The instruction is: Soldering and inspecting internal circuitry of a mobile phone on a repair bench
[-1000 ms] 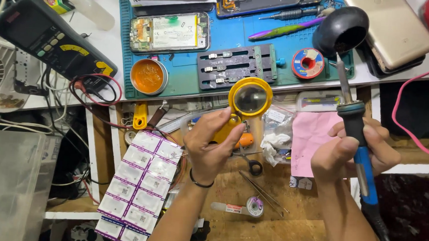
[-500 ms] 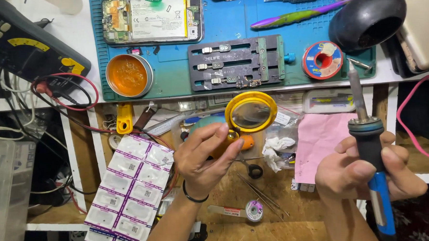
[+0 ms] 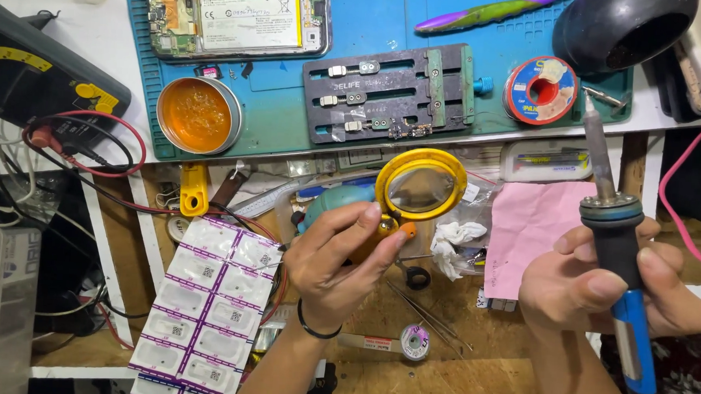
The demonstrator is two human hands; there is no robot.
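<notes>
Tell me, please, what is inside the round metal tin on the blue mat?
The round metal tin on the blue mat holds an orange paste covering its whole floor; anything beneath it is hidden.

The left hand (image 3: 340, 259) covers most of the yellow magnifier's (image 3: 419, 184) handle, so its grip cannot be made out. The soldering iron (image 3: 616, 248) runs off the bottom edge, its cord end unseen. At the bench's (image 3: 97, 36) far edge, the opened phone (image 3: 236, 15), black bowl (image 3: 622, 28) and multimeter (image 3: 41, 73) are cut off. The blister sheets (image 3: 204, 309) also leave the frame.
</notes>
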